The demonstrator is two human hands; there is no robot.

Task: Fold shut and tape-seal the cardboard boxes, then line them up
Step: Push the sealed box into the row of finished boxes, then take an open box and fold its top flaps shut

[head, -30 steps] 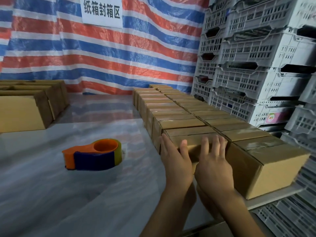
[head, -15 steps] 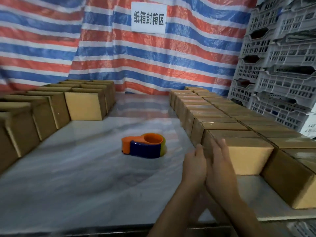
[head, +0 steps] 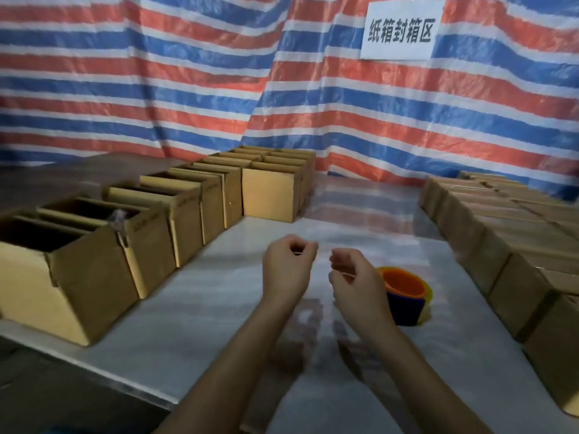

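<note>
A tarp (head: 188,89) striped in red, blue and white hangs as the backdrop, creased into long folds. A white paper sign (head: 401,29) with black Chinese characters is fixed to it at the upper right. The bench (head: 219,308) has a pale, glossy top with faint grey streaks. Its near edge runs diagonally at lower left. Below that edge lies a dark area (head: 47,396), possibly the floor.

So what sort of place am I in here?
Probably a carton-sealing station: a sign on the striped tarp reads 纸箱封箱区, open cardboard boxes and closed boxes line the table, and a tape dispenser sits between them.
</note>
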